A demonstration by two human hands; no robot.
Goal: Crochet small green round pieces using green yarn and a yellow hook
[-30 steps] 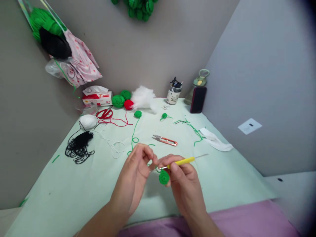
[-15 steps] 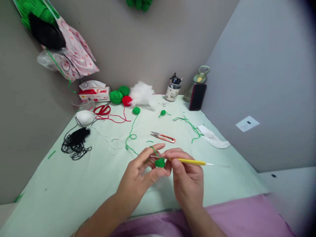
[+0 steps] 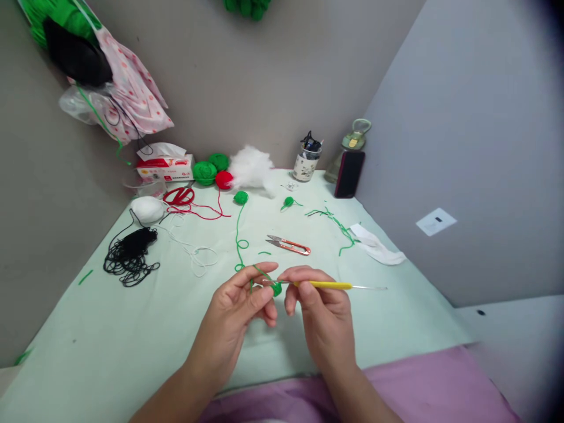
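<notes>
Green crocheted piece [image 3: 276, 289], seen beside right hand [image 3: 326, 311] a second ago, now pinched by left hand [image 3: 231, 305], lower centre of frame; yellow-handled hook [image 3: 330, 285] brought to its top edge, stitching judged under way. Left: thumb and fingertip closed, green yarn [image 3: 262, 271] draped over index finger. Right: narrow grip, hook held pen-like.

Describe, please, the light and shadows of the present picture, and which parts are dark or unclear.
Head view: soft light, a faint shadow on the table below the left hand and right hand; head view: the far upper-right corner fades to black; head view: single stitches on the green piece are unclear.
</notes>
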